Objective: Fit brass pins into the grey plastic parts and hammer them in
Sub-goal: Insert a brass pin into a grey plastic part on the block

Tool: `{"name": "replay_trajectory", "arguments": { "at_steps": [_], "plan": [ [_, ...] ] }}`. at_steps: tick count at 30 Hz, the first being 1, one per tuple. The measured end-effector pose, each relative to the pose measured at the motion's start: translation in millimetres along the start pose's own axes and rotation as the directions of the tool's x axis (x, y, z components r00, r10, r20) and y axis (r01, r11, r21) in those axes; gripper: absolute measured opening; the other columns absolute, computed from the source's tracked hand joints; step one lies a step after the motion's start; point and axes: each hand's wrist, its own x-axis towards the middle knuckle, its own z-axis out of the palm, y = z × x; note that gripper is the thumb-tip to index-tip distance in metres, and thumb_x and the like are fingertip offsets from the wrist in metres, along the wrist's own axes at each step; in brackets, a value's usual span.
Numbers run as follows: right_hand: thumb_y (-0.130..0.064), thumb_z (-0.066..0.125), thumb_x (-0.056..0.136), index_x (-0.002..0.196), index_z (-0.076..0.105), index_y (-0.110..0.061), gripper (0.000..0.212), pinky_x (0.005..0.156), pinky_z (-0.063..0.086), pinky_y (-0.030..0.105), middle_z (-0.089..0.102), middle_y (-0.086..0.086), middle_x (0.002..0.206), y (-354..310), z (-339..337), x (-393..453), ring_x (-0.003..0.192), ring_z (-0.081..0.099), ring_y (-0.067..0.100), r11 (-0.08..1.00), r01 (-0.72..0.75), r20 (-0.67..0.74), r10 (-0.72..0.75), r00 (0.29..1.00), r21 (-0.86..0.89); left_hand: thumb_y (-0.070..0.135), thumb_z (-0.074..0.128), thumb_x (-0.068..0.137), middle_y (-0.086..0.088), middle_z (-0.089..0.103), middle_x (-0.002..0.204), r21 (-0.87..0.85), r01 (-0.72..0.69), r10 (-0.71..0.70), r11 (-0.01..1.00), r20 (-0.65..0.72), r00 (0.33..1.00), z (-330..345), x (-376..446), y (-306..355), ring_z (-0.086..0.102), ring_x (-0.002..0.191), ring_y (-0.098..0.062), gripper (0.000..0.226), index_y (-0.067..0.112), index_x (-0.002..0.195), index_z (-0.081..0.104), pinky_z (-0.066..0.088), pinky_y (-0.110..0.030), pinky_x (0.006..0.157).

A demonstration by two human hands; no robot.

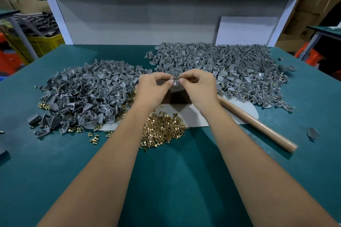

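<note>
Centrally on the green table (pixel 184 180), a loose mound of short brass pins (pixel 162 131) serves as landmark. Left of it lies one heap of grey plastic parts (pixel 83 94); beyond and to its right a wider heap (pixel 230 72), many showing brass. Right of the mound a wooden hammer handle (pixel 258 125) slants toward the person. Just beyond the mound, left hand (pixel 154 88) and right hand (pixel 200 88) meet, both pinching one small grey part (pixel 175 80); any pin there is too small to tell. Probably fitting; the right hand lies nearer the handle.
</note>
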Motion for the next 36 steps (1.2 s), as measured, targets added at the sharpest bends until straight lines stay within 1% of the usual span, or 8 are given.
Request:
{"name": "replay_trajectory", "arguments": {
  "at_steps": [5,9,14,18,20,28,31,36],
  "plan": [
    [0.005,0.071,0.077,0.088,0.067,-0.021,0.028,0.068,0.047,0.007,0.070,-0.004,0.079,8,3,2,0.071,0.063,-0.003,0.997,-0.039,0.046,0.036,0.998,0.065,0.031,0.071,0.088,0.013,0.072,0.104,0.173,-0.059,0.070,0.983,-0.057,0.996,8,-4,-13,0.057,0.116,-0.019,0.012,0.032,0.099,0.076,0.038,-0.048,0.106],
    [0.006,0.070,0.078,0.092,0.067,-0.018,0.028,0.071,0.048,0.009,0.070,-0.005,0.077,8,4,2,0.074,0.065,-0.001,0.997,-0.020,0.081,0.013,0.997,0.077,0.025,0.068,0.091,0.004,0.071,0.109,0.138,-0.085,0.088,0.987,-0.016,0.996,6,-1,-17,0.057,0.116,-0.026,0.016,0.024,0.105,0.075,0.042,-0.052,0.103],
    [0.001,0.072,0.078,0.098,0.067,-0.024,0.032,0.074,0.047,0.010,0.071,-0.012,0.075,6,7,2,0.080,0.066,0.001,1.000,0.010,0.106,-0.009,0.994,-0.011,0.023,0.067,0.092,0.002,0.071,0.109,0.148,-0.089,0.094,0.985,-0.027,0.995,9,-1,-17,0.057,0.114,-0.028,0.017,0.021,0.105,0.076,0.043,-0.052,0.100],
    [0.000,0.067,0.081,0.102,0.063,-0.029,0.036,0.078,0.051,0.029,0.068,-0.012,0.073,6,13,3,0.081,0.065,0.009,0.997,0.026,0.108,-0.017,0.994,-0.074,0.016,0.067,0.091,-0.002,0.069,0.111,0.153,-0.121,0.126,0.981,-0.023,0.992,9,1,-21,0.055,0.114,-0.031,0.017,0.010,0.104,0.077,0.044,-0.046,0.100],
    [0.001,0.065,0.081,0.103,0.061,-0.031,0.039,0.076,0.052,0.032,0.067,-0.010,0.074,7,14,3,0.079,0.063,0.011,0.994,0.040,0.100,-0.030,0.995,-0.099,0.016,0.068,0.091,-0.003,0.068,0.113,0.147,-0.123,0.128,0.981,-0.026,0.991,10,1,-21,0.054,0.115,-0.031,0.017,0.008,0.103,0.077,0.044,-0.046,0.101],
    [0.005,0.064,0.081,0.105,0.058,-0.031,0.044,0.073,0.048,0.021,0.066,-0.007,0.072,11,11,5,0.075,0.062,0.010,0.996,0.062,0.139,-0.053,0.989,-0.058,0.018,0.068,0.091,-0.003,0.068,0.112,0.155,-0.126,0.135,0.980,-0.047,0.990,11,1,-22,0.053,0.116,-0.030,0.015,0.010,0.101,0.077,0.043,-0.046,0.102],
    [0.005,0.065,0.081,0.106,0.057,-0.030,0.043,0.072,0.048,0.023,0.066,-0.006,0.073,10,10,8,0.072,0.059,0.009,0.994,0.050,0.171,-0.032,0.985,-0.098,0.016,0.068,0.091,-0.003,0.069,0.112,0.135,-0.129,0.134,0.982,-0.035,0.990,10,2,-22,0.053,0.116,-0.031,0.015,0.010,0.101,0.077,0.042,-0.047,0.102],
    [0.004,0.065,0.082,0.104,0.060,-0.027,0.039,0.065,0.042,0.017,0.068,-0.003,0.076,7,9,21,0.070,0.058,0.006,0.984,0.014,0.244,0.031,0.969,-0.179,0.015,0.067,0.092,-0.004,0.069,0.114,0.154,-0.134,0.140,0.979,-0.028,0.990,10,2,-22,0.052,0.119,-0.030,0.017,0.009,0.104,0.076,0.041,-0.045,0.104]
  ]
}}
